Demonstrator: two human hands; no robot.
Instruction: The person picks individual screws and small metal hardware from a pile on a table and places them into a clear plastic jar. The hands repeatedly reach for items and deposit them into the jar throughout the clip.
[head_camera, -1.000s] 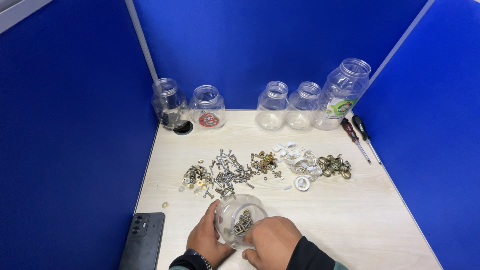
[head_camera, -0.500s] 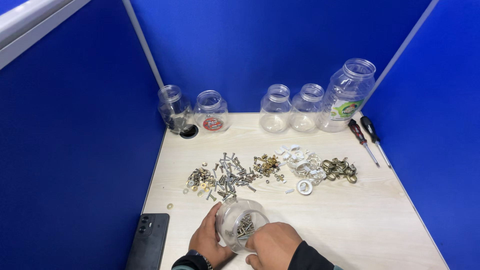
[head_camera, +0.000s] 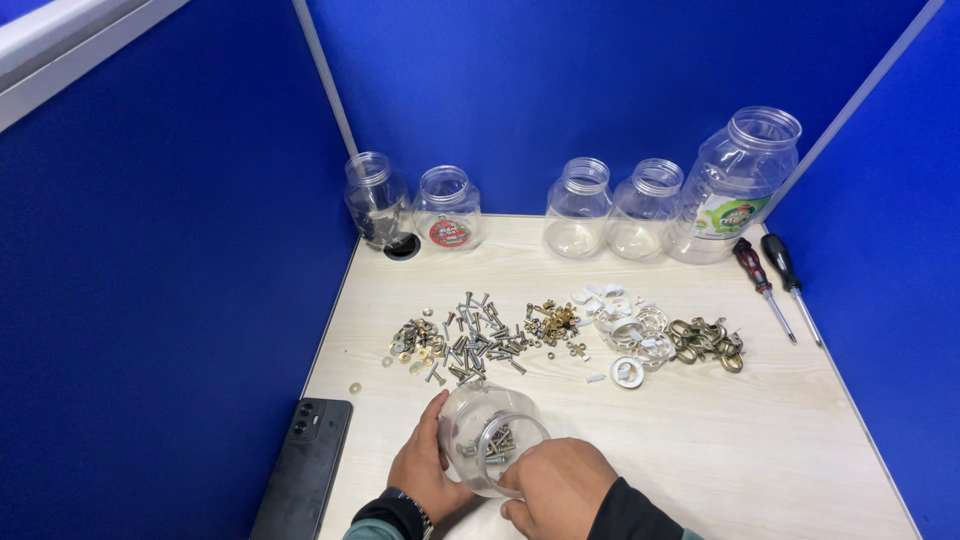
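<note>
Gripping clear round plastic jar (head_camera: 490, 435) of metal screws between left hand (head_camera: 428, 470) and right hand (head_camera: 556, 488), both clasped.

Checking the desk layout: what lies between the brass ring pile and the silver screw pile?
In the head view, small brass fittings and white plastic rings lie between the brass ring pile and silver screw pile.
</note>
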